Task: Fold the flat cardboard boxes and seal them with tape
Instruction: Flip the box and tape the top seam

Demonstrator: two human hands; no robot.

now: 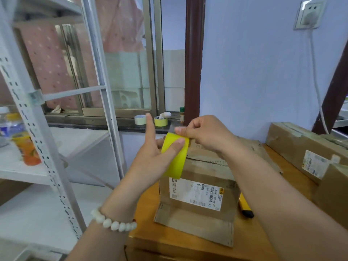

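Observation:
A yellow tape roll (pixel 176 159) is held in the air above a folded brown cardboard box (pixel 203 178) that stands on the wooden table (pixel 290 189). My left hand (pixel 154 153) grips the roll, thumb on its outer face, index finger pointing up. My right hand (pixel 203 132) pinches at the roll's top edge, where the tape end lies. The box carries a white shipping label (pixel 195 193), and one flap (pixel 194 223) lies flat toward me.
A yellow-and-black cutter (pixel 245 206) lies right of the box. More cardboard boxes (pixel 301 146) sit at the right. Two tape rolls (pixel 150 120) rest on the window sill. A white metal shelf (pixel 47 151) with bottles stands at the left.

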